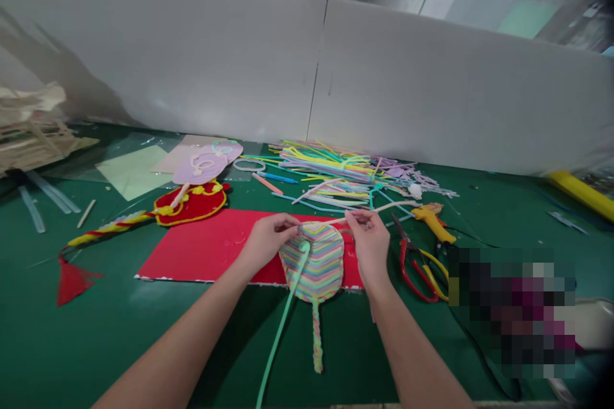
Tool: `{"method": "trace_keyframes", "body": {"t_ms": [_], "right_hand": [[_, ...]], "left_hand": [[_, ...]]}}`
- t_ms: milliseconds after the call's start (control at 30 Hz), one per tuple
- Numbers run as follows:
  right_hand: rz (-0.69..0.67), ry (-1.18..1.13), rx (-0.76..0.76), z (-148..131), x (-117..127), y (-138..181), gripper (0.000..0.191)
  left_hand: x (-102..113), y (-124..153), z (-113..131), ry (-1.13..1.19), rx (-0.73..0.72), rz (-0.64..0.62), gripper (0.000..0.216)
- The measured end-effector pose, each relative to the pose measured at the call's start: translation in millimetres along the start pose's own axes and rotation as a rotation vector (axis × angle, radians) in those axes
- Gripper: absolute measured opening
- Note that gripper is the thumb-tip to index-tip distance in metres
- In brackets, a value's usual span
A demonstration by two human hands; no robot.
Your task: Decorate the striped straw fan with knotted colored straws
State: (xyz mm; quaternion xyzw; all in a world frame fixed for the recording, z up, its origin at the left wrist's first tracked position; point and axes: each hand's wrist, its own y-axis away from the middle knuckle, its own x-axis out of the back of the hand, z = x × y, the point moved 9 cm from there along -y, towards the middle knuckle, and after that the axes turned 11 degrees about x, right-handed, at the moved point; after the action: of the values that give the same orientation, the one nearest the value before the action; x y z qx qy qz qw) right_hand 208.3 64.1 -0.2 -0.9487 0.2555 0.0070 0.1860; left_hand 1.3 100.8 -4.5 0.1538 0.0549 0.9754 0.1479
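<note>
A hand fan (319, 268) of pastel chevron-striped pipe cleaners lies in front of me, its twisted handle (316, 339) pointing toward me. My left hand (273, 239) pinches the fan's upper left edge between thumb and fingers. Along the top edge runs a pale pinkish-white pipe cleaner (397, 205), and my right hand (369, 239) is closed on it just right of the fan. A mint green pipe cleaner (286, 313) with a curled tip lies over the fan's face and trails down past the handle. My fingertips partly hide the top edge.
Under the fan lies a red board (192, 249). Loose pipe cleaners (330, 169) are heaped behind it. Red-and-yellow-handled scissors (417, 271) and a yellow glue gun (433, 223) sit to the right. A red tasselled fan (192, 204) is at left; a grey partition (215, 57) stands behind.
</note>
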Motion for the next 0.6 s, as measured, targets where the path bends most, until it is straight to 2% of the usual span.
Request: {"method": "trace_keyframes", "body": {"t_ms": [133,267,500,600], "right_hand": [[-0.167,0.019,-0.028,-5,-19,7,0.025],[-0.372,0.086,0.014,-12,-45,22,0.019],[-0.390,-0.014,0.059,-20,-58,33,0.013],[-0.416,-0.044,0.035,-20,-60,33,0.014]], "left_hand": [[9,2,4,0.058,-0.020,0.108,0.023],[-1,6,9,0.176,-0.041,0.054,0.027],[-20,2,-10,0.786,0.101,-0.076,0.026],[-29,1,-12,0.945,0.115,-0.174,0.023]]}}
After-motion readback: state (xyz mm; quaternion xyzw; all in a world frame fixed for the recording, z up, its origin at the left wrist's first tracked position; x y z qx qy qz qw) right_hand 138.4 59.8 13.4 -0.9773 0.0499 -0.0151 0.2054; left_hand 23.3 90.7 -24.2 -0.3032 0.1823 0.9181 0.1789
